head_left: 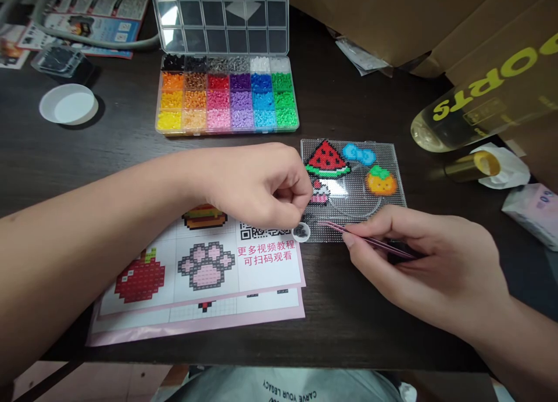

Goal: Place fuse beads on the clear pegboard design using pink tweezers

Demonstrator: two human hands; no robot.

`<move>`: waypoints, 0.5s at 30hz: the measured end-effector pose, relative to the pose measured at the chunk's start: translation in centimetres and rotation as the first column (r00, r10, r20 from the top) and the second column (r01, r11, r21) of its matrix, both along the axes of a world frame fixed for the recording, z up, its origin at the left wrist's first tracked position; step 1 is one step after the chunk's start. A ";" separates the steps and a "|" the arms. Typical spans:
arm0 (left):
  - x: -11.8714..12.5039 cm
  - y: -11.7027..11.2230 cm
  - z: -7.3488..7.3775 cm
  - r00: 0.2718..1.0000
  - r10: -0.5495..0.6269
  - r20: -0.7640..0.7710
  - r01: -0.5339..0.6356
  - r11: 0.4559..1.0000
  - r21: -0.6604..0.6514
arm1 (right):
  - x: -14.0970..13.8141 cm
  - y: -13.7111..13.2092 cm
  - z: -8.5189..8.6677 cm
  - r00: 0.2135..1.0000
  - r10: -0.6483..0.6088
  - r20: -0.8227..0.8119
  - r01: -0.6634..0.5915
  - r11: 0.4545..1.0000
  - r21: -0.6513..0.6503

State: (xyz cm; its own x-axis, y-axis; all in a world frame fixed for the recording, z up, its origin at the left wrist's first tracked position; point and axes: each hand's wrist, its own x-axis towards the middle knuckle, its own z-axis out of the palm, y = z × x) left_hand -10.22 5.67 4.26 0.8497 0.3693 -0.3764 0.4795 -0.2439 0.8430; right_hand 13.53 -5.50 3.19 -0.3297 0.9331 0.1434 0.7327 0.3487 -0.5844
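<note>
My left hand (261, 184) is curled in a loose fist over the pattern sheets (204, 268), fingertips pinched just above a small round dish (300, 232) of dark beads. What the fingers hold is hidden. My right hand (418, 262) grips pink tweezers (370, 239), their tips pointing left toward the dish. Behind both lies a clear pegboard (392, 158) bearing a bead watermelon (326, 158), a blue bow (360, 154), an orange fruit (381, 181) and a partly hidden pink piece (319, 191).
An open bead box (226, 94) with sorted colours stands at the back centre, its lid raised. A white dish (68, 104) sits at the left. A clear bottle (462, 120), crumpled tissue (501, 167) and cardboard boxes (501, 36) crowd the right. The table edge runs near my body.
</note>
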 end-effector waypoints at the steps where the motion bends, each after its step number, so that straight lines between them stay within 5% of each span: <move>1: 0.0 0.0 0.0 1.000 0.000 -0.001 0.000 1.000 0.000 | -0.1 0.0 0.0 1.000 0.000 0.000 0.000 1.000 -0.002; 15: -0.1 0.0 0.0 1.000 0.000 -0.010 0.000 1.000 0.002 | -0.1 -0.1 -0.1 1.000 0.001 -0.017 -0.002 1.000 -0.027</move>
